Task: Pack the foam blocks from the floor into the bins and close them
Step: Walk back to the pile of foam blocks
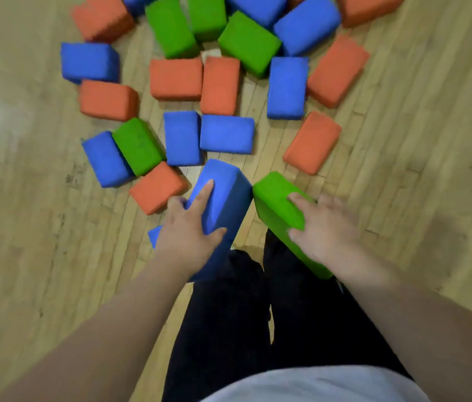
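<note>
Head view, first caller: left hand [191, 227] is clamped round a blue block [226, 192] at lower centre, thumb on the near face, forefinger stretched along the top. Right hand [321, 227] grips a green block [275, 204] just beside it, fingers over the top edge. Both blocks are tilted and look lifted clear of the floor [417, 140].

Second caller: And look at what's left! Red, blue and green blocks are scattered across the upper half, some leaning on each other at the top. No bins in shot at all, so they're somewhere out of frame.

First caller: That's my worry. These are one-handed grips on bulky foam. Squeeze too lightly and a block could slide out on the way to a bin.

Second caller: The two held blocks are nearly corner to corner, too. Bump them together and one might twist loose.

First caller: Feet as well. Dark trousers [258, 314] stand right at the edge of the scatter, and a red block [158, 188] sits just left of the blue one. Step blind and it's a kick or a stumble.

Second caller: There's a blue corner [155, 235] poking out under the left wrist. Second block, or part of the same one? Can't tell.

First caller: And loose stacking in the bins could stop them closing.
</note>
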`<state>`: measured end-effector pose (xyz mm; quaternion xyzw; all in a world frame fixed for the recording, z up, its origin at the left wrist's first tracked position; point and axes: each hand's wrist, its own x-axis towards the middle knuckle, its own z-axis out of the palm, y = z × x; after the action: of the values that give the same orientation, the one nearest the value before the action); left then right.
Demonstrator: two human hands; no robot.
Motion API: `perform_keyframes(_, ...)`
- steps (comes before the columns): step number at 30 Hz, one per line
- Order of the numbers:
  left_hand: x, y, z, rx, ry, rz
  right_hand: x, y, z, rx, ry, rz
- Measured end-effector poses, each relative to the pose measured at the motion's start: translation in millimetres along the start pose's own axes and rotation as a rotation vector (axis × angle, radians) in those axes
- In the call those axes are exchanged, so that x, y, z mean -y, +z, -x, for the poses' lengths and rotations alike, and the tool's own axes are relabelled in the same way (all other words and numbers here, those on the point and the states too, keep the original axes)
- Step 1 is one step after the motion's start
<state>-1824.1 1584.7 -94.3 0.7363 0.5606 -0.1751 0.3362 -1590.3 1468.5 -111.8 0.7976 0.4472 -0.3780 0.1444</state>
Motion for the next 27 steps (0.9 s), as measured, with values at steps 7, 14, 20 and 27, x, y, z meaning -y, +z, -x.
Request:
perform_keyframes(7, -90.6, -70.9, 60.0, -0.026, 0.305, -0.197, -31.9, -35.5, 114.3, -0.188, 0.173, -0.184)
perform_keyframes(14, -112.5, -83.3, 101.6, 0.089, 0.802, -0.682, -35.5, 39.3, 218.4, -0.378, 0.477, -0.52)
perform_keyframes(20, -114.1, -56.3, 170.5, 0.21, 0.93, -0.687, -9.4, 147.1, 339.0, -0.285, 0.692, -0.599)
perform_keyframes(27, -203.3, 27.7, 273.7, 0.318, 1.208, -0.72, -47.6, 217.2, 457.9, -0.496, 1.07, -0.782)
